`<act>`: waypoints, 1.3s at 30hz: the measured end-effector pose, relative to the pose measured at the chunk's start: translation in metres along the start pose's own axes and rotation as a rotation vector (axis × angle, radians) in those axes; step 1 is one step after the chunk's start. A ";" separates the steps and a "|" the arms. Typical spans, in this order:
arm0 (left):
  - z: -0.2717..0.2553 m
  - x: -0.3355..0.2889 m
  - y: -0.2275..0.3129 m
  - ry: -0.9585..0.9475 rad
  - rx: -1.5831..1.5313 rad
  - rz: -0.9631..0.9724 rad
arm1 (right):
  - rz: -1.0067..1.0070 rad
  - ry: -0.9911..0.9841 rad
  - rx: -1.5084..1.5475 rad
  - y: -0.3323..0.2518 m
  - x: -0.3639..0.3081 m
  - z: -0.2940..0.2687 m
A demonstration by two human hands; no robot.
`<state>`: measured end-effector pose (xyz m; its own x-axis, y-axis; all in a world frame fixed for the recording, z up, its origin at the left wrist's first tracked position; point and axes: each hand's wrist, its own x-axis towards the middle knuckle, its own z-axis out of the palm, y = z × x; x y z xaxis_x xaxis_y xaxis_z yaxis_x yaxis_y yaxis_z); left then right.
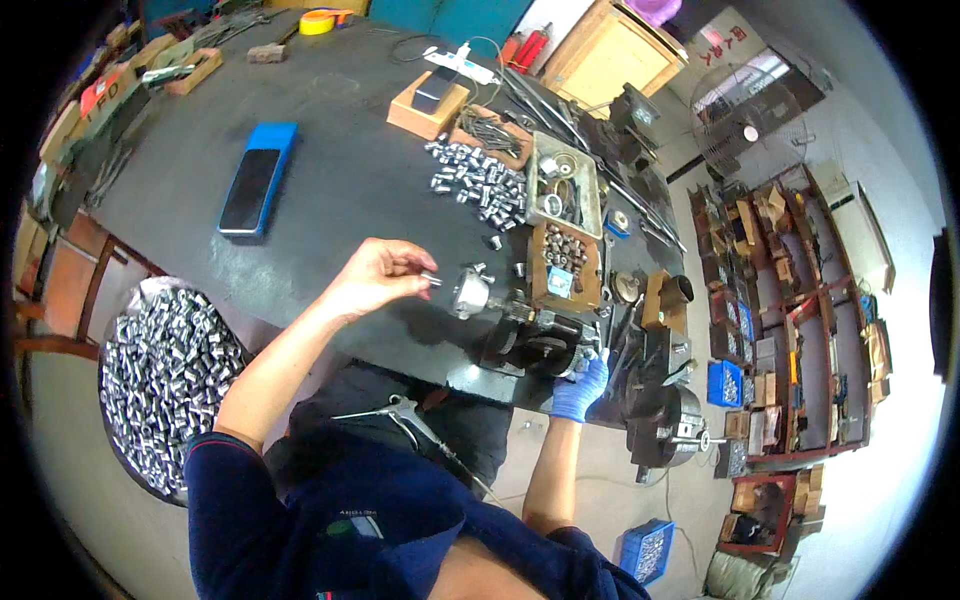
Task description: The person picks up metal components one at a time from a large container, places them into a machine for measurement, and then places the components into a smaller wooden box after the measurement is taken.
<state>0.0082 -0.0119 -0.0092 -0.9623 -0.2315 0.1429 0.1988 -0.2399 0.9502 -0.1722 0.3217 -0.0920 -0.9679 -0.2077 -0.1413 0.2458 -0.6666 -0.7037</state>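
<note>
My bare left hand [378, 278] is over the near part of the dark bench, its fingertips pinched on a small shiny metal sleeve [431, 280]. Just right of it is the round silver chuck [471, 292] of a small bench machine [540, 343]. The sleeve and the chuck are apart. My right hand [582, 388], in a blue glove, is closed round a metal lever [594, 352] at the machine's right end. Its fingers partly cover the lever. Beyond the chuck lies a loose pile of shiny metal sleeves [482, 187].
A cardboard box [566, 291] of small metal parts stands behind the machine, with a tray [546, 208] of fittings beyond. A blue-cased device [258, 180] lies on the bench at left. A bag of metal sleeves [170, 385] is lower left. An air gun [405, 412] lies across my lap.
</note>
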 end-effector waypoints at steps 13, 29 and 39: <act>0.018 0.006 0.010 -0.056 0.089 0.036 | -0.022 0.086 -0.097 -0.007 -0.015 0.011; 0.022 0.001 0.011 -0.031 0.194 -0.062 | -0.007 -0.283 -0.060 -0.076 0.030 0.087; 0.021 0.008 0.007 -0.085 0.025 0.029 | 0.070 -0.054 -0.296 0.002 0.097 -0.029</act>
<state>-0.0019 0.0049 0.0041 -0.9688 -0.1565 0.1922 0.2228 -0.2103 0.9519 -0.2668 0.3210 -0.1278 -0.9431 -0.2887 -0.1649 0.2782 -0.4137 -0.8669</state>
